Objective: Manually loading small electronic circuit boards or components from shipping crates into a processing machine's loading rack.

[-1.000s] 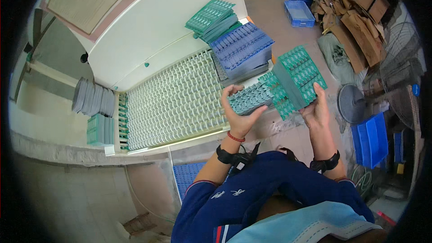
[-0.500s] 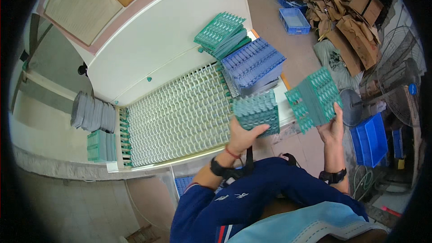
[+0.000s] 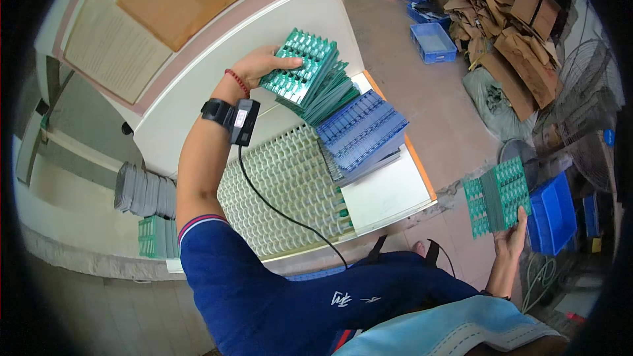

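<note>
My left hand [image 3: 265, 66] reaches to the far side of the machine and grips a stack of green circuit boards [image 3: 308, 53], its thumb on top. This stack rests on or just above a fanned pile of green circuit boards [image 3: 333, 95]. Right beside that pile lies a stack of blue circuit boards [image 3: 364, 125]. Out to the right, away from the machine, my right hand [image 3: 511, 240] holds a bundle of green circuit boards [image 3: 494, 196] by its lower edge, fingers mostly hidden behind it.
A bed of pale rollers [image 3: 277, 191] runs along the machine, with a white end ledge [image 3: 382, 194]. Grey boards [image 3: 146, 190] stand at its left end. At right are a blue crate [image 3: 554, 214], a fan [image 3: 583, 125] and heaped cardboard [image 3: 521, 53].
My left hand has carried its green boards up and away onto the far pile. My right hand has moved right and slightly down with its bundle.
</note>
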Action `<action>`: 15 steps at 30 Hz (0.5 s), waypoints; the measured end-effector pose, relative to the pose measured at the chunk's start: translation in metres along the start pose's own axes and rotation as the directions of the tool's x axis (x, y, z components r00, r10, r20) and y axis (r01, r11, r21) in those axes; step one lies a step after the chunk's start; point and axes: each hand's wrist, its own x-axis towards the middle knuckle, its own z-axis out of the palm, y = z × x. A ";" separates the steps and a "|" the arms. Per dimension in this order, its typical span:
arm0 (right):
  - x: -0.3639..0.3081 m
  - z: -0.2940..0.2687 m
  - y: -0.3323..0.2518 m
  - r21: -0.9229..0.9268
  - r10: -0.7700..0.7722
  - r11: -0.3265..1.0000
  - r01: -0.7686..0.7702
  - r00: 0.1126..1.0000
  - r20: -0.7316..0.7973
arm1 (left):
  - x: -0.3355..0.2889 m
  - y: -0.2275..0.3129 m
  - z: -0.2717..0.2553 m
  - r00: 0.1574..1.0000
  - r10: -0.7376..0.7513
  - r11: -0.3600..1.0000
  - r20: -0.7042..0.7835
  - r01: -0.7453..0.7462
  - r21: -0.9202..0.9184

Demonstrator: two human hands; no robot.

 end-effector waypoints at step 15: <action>0.004 -0.005 -0.006 -0.091 -0.027 0.995 0.028 1.000 0.014 | 0.042 -0.026 -0.015 0.978 -0.179 0.982 0.107 0.171 0.082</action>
